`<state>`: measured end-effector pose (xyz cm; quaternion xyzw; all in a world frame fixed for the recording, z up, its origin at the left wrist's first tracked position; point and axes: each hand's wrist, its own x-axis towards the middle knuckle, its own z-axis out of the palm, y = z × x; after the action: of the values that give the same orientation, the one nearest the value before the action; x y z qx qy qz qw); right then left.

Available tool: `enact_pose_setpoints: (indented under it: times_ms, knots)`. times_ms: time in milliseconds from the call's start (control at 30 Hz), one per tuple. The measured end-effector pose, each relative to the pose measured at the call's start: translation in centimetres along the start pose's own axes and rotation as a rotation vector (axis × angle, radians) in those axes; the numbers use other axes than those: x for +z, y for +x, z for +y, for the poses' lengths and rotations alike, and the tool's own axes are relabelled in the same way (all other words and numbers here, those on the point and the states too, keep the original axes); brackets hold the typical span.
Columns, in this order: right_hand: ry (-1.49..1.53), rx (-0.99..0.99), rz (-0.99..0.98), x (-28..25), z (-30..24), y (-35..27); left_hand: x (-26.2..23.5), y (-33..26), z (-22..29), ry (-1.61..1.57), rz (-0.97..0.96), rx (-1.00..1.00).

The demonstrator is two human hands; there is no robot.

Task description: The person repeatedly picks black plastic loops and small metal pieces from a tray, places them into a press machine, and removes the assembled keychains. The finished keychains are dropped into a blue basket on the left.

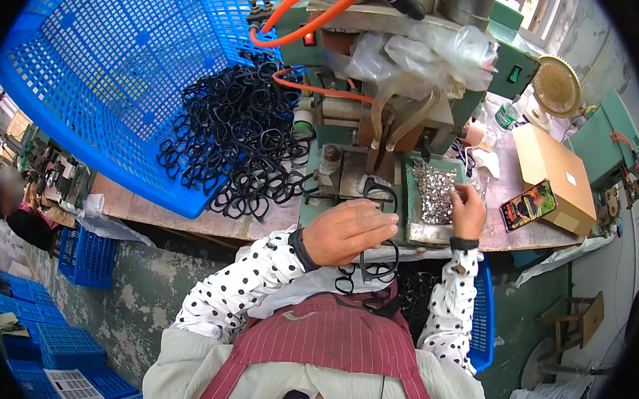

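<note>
My left hand [350, 233] is closed around a black eyeglass frame [396, 197], just in front of the machine's metal work head [369, 175]. One rim of it sticks out beyond my fingers, the other hangs toward my lap. My right hand [470, 214] dips to the right side of a shallow green tray [408, 200] heaped with small shiny metal pieces [436, 187]. Its thumb and fingertips are pinched together; whatever is between them is too small to make out. More black frames [345, 281] lie on my lap.
A big blue basket [118, 111] tilts at the left, spilling a heap of black eyeglass frames [243, 131] onto the table. Orange hoses [303, 6] loop over the machine. Right of the tray are a phone [529, 206] and a cardboard box [551, 171]. Another blue basket [483, 315] stands below.
</note>
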<state>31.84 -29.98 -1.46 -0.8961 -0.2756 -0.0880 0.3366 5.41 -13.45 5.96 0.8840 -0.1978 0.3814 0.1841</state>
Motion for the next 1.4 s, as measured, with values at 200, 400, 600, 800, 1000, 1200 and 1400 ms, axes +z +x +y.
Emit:
enact_pose_setpoints:
  times_ms: [200,400,600,800,1000,1200,1400]
  knots:
    - [-0.256,-0.160,-0.043,0.6,-0.7,-2.5,0.1,-0.1,0.2,-0.016,0.022,-0.003]
    - [0.189,-0.232,0.205,2.2,-0.9,-1.4,0.2,-0.5,0.7,0.103,0.011,-0.041]
    - [0.402,-0.023,0.188,2.3,-0.9,-2.4,-1.7,-7.9,-0.2,0.463,0.314,-0.436]
    - [0.334,-0.124,0.280,2.4,-1.0,-2.7,-6.7,-20.6,-5.5,0.815,0.155,-1.519]
    - [0.384,0.055,0.297,2.0,-1.7,-2.8,-7.1,-21.9,-6.1,0.870,0.161,-1.424]
    - [0.075,-0.116,0.320,2.6,-1.4,-2.6,-8.6,-19.2,-6.3,0.654,0.552,-1.199]
    - [0.418,-0.057,0.206,2.1,-4.5,-1.8,-8.7,-12.2,-4.3,0.273,0.758,-1.227]
